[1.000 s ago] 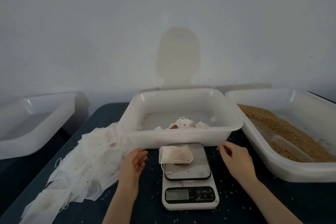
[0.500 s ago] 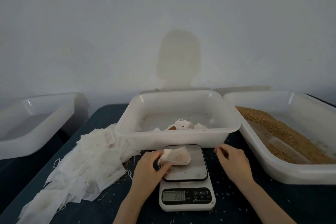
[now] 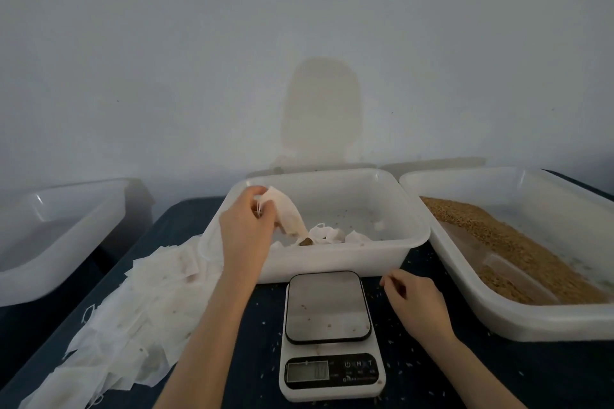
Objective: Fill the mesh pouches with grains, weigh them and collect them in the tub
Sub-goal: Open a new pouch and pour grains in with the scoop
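Observation:
My left hand (image 3: 247, 229) pinches a filled white mesh pouch (image 3: 287, 214) by its top, and the pouch hangs over the left side of the middle white tub (image 3: 415, 236). A few other pouches (image 3: 327, 236) lie on that tub's floor. The kitchen scale (image 3: 327, 335) stands in front of the tub with a bare platform and a lit display. My right hand (image 3: 413, 302) rests on the dark table to the right of the scale, fingers loosely curled, holding nothing. The right tub (image 3: 518, 322) holds brown grains (image 3: 491, 236).
A heap of flat unfilled pouches (image 3: 133, 315) spreads over the table's left part. A further white tub (image 3: 53, 242) stands at the far left. Loose grains dot the dark tabletop (image 3: 465, 382) around the scale. A pale wall rises close behind the tubs.
My left hand took the pouch off the scale platform and lifted it up over the middle tub. The right hand stayed beside the scale.

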